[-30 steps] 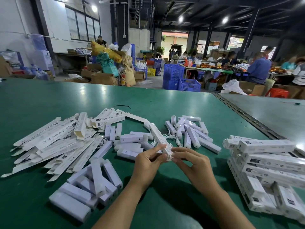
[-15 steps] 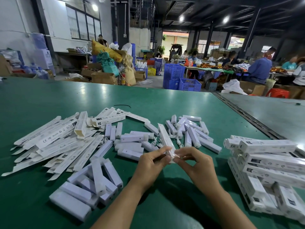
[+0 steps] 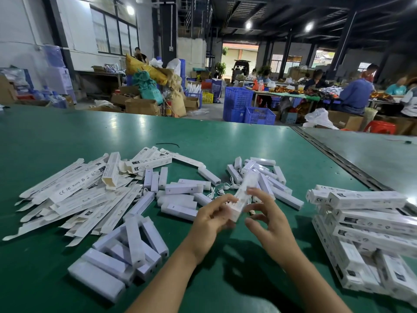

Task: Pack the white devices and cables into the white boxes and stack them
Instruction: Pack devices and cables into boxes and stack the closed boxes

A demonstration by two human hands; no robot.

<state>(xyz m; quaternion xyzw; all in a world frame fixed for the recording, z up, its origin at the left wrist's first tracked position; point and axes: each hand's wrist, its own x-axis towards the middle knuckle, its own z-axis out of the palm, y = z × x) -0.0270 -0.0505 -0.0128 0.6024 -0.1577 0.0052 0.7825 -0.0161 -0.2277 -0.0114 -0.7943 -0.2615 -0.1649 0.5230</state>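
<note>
My left hand (image 3: 214, 214) pinched the near end of a white box (image 3: 244, 192) above the bench (image 3: 203, 141). My right hand (image 3: 269, 222) hovered beside it, its fingers (image 3: 264, 198) too blurred to tell their grip.

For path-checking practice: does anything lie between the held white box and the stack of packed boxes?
Yes: loose white devices on the green table, and the right hand, lie between the white box and the stack of packed boxes.

The white box (image 3: 244, 195) now points its far end up and to the right instead of the left. The left hand (image 3: 214, 219) grips its near end, while the right hand (image 3: 268, 219) has let go of that end, its fingers (image 3: 262, 196) now spread.
</note>
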